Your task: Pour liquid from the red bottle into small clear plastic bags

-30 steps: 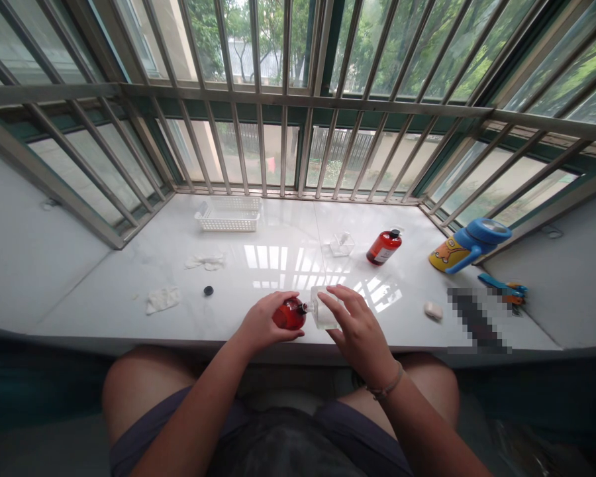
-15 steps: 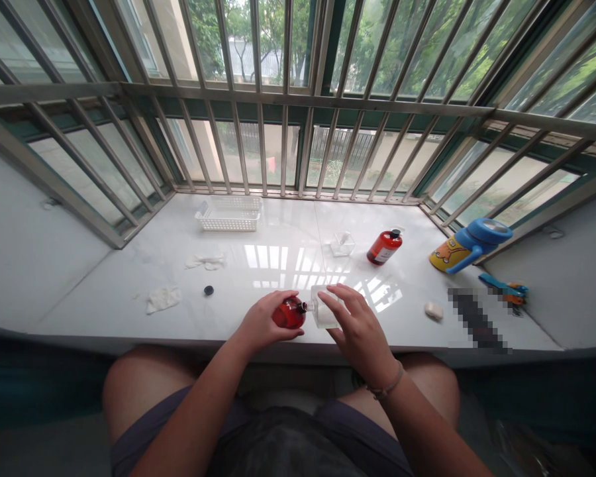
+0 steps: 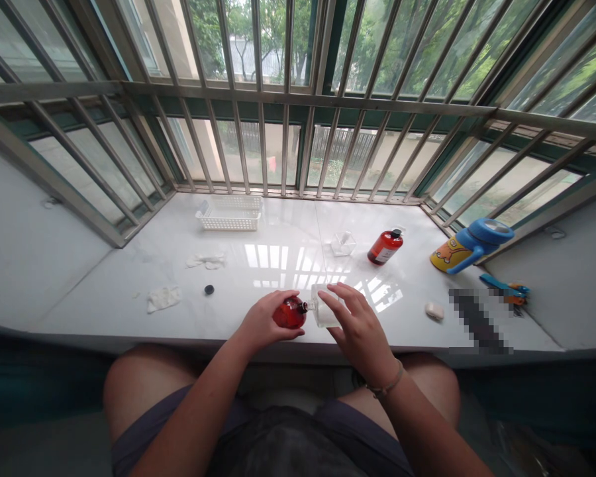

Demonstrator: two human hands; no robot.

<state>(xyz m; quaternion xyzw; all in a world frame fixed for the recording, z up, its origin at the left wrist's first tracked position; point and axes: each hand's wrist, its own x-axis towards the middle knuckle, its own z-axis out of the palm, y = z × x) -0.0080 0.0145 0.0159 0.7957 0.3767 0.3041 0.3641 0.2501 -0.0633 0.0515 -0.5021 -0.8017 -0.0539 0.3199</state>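
Note:
My left hand [image 3: 267, 322] is wrapped round a red bottle [image 3: 290, 313], which is tilted with its dark neck pointing right. The neck meets the mouth of a clear glass bottle [image 3: 324, 310], also tipped on its side toward the red one. Fingers of my right hand [image 3: 360, 324] grip that glass bottle from the right. Whether liquid passes between the two necks is too small to tell. A black cap [image 3: 209, 289] lies on the white counter to the left of my hands.
At the back are a white basket [image 3: 230, 215], a clear glass piece [image 3: 344, 244] and a second red bottle [image 3: 385, 248]. A blue and yellow tumbler [image 3: 469, 246], a whitish lump [image 3: 434, 312] and a blue-orange tool [image 3: 505, 289] are right. Crumpled tissues [image 3: 163, 299] lie left. Window bars close the far edge.
Both hands hold the two bottles neck to neck as before. The view has shifted very slightly; nothing else visibly differs.

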